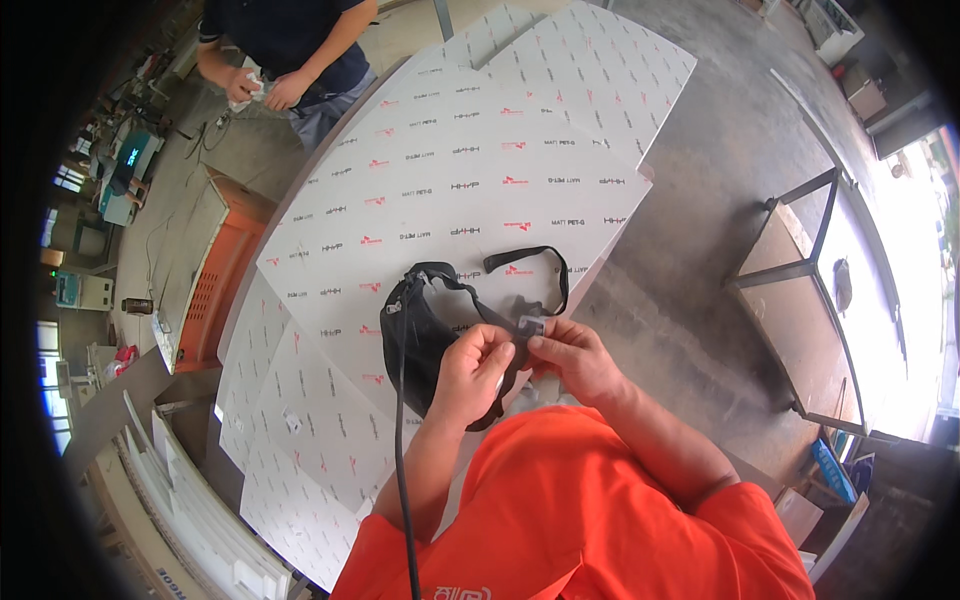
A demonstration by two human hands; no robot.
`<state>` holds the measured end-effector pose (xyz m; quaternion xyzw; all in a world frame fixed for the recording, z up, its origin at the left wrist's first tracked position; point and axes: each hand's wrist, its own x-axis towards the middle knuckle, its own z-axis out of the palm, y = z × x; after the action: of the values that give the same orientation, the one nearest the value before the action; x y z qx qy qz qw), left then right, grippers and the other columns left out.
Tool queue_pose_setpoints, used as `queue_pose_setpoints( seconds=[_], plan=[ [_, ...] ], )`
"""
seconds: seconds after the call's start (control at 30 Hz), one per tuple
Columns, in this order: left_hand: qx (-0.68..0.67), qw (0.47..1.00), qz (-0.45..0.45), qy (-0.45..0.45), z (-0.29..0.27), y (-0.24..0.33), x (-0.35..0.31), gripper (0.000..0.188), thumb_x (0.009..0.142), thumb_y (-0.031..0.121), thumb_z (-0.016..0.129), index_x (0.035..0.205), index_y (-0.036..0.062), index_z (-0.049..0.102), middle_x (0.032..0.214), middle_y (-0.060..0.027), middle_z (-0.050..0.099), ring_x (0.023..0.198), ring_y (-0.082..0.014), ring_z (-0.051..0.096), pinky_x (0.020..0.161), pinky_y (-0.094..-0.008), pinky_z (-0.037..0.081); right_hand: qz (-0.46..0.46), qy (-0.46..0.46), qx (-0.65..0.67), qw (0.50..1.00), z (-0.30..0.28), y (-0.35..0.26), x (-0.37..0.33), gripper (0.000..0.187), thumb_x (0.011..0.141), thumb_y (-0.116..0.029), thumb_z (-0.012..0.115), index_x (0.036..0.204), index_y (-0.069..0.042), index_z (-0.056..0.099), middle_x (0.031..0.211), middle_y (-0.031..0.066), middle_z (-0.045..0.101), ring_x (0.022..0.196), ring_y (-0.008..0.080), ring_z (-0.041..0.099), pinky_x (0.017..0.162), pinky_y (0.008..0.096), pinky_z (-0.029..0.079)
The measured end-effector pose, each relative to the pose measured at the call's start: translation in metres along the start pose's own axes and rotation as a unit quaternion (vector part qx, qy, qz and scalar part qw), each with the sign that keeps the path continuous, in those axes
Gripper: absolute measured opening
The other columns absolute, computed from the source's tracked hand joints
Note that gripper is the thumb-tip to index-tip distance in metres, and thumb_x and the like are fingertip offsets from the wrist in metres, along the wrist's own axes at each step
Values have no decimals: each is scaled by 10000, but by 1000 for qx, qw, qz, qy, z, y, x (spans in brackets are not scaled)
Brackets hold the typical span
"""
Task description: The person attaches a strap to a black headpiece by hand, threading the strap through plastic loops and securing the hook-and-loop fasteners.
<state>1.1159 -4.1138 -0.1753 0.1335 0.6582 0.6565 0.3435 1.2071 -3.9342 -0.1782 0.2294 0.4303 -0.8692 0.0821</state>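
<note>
A black waist bag lies on white printed sheets, partly behind my left hand. My left hand is closed, thumb and fingers pinched at the bag's black webbing strap. Close beside it, my right hand pinches the strap's dark plastic buckle. The two hands almost meet in front of my orange shirt. From the buckle the loose strap end curves up and to the left over the sheets. My fingers hide part of the strap.
White sheets with printed marks cover the table. A black cable runs from the bag down past my left forearm. Beyond the far left edge stands a person in dark clothes. A metal-framed cart is at right, an orange crate at left.
</note>
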Motion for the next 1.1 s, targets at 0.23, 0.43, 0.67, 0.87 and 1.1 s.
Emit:
queue_pose_setpoints(
  seconds=[0.23, 0.43, 0.67, 0.87, 1.1],
  plan=[
    [119, 992, -22, -41, -5, -8, -14, 166, 1007, 61, 595, 1131, -17, 673, 900, -30, 707, 768, -77, 615, 712, -257, 502, -96, -59, 85, 990, -22, 19, 11, 158, 1039, -134, 616, 1163, -46, 661, 1099, 63, 720, 1010, 176, 670, 909, 344, 524],
    [145, 962, -154, -175, -15, 17, -4, 148, 986, 57, 658, 1093, -40, 687, 897, -3, 683, 793, -72, 586, 713, -262, 499, -42, -134, 163, 977, -30, 18, 18, 298, 1044, -261, 558, 1226, -42, 644, 1112, 46, 678, 1048, 182, 597, 986, 370, 418],
    [222, 948, -93, -206, -11, 17, 2, 134, 951, 59, 697, 1053, -28, 689, 879, -19, 690, 789, -99, 606, 721, -285, 513, -21, -144, 179, 973, -27, 21, 24, 354, 1055, -260, 552, 1310, -21, 612, 1106, 48, 675, 1045, 162, 597, 935, 341, 437],
    [178, 968, -113, -134, -11, 10, 7, 125, 934, 72, 733, 995, -33, 701, 841, -20, 693, 747, -86, 611, 679, -276, 513, 24, 55, -56, 997, -9, 18, 2, 361, 1023, -278, 660, 1229, 18, 672, 1104, 67, 717, 982, 164, 653, 853, 345, 522],
    [155, 975, -133, -92, -13, -6, 12, 194, 954, 135, 720, 978, -58, 709, 780, -58, 705, 710, -96, 629, 642, -279, 512, 0, -21, -322, 947, 6, 39, -13, 203, 952, -166, 727, 1022, 24, 735, 913, 61, 739, 870, 136, 675, 793, 323, 539]
  ],
)
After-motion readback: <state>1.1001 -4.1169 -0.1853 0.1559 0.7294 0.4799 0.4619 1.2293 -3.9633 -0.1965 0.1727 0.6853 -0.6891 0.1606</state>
